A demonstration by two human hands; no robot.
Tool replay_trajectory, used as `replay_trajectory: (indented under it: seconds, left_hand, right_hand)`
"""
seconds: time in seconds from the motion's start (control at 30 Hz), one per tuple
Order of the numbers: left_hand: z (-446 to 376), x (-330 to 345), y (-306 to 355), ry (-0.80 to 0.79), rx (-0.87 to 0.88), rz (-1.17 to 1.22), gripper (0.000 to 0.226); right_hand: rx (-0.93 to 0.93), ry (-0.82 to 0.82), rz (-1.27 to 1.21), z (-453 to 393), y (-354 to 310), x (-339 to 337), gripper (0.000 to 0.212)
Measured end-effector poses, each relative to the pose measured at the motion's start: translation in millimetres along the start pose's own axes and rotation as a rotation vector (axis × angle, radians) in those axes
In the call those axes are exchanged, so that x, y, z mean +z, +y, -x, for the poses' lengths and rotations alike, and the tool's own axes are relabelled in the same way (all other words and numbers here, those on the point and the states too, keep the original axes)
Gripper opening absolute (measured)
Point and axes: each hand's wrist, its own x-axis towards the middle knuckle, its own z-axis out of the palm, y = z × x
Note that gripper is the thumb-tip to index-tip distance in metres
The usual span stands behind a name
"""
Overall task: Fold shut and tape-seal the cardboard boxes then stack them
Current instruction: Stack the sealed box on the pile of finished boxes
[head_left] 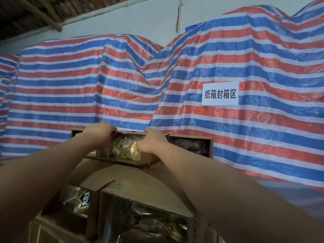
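An open cardboard box (149, 157) lies on its side at the far end of a stack, its opening facing me with shiny plastic packets (126, 148) inside. My left hand (99, 133) grips the box's top edge on the left. My right hand (151, 140) grips the same edge further right, fingers curled over it. Another open box (192, 146) sits right behind it to the right, against the tarp. Two more open boxes (140, 195) with packets stand close below my arms.
A blue, red and white striped tarp (245, 137) hangs right behind the boxes, with a white paper sign (220, 93) on it. Flat cardboard (140, 174) spans between the near and far boxes. A wooden roof beam (43, 16) runs at upper left.
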Motion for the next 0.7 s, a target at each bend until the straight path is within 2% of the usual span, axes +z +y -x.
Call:
replay_trajectory:
  seconds: [0.07,0.23,0.33,0.57,0.7]
  left_hand:
    - [1.5,-6.9,0.1,0.083,0.017,0.125,0.018]
    - [12.9,-37.4,15.4,0.32,-0.006,0.614,0.012]
    - [20.9,-71.0,33.8,0.336,0.018,0.639,0.015]
    - [48.8,-157.6,96.0,0.222,0.112,0.616,0.018]
    - [67.4,-204.8,142.6,0.175,0.178,0.614,0.022]
  right_hand:
    - [0.006,0.043,-0.094,5.2,2.2,-8.4,0.023]
    - [0.12,0.202,-0.391,21.4,1.2,-60.3,0.009]
    - [0.147,0.279,-0.384,39.8,-0.9,-94.5,0.018]
    - [0.14,0.324,-0.248,108.6,11.1,-187.6,0.01]
    - [0.177,0.3,-0.24,159.3,29.9,-247.0,0.025]
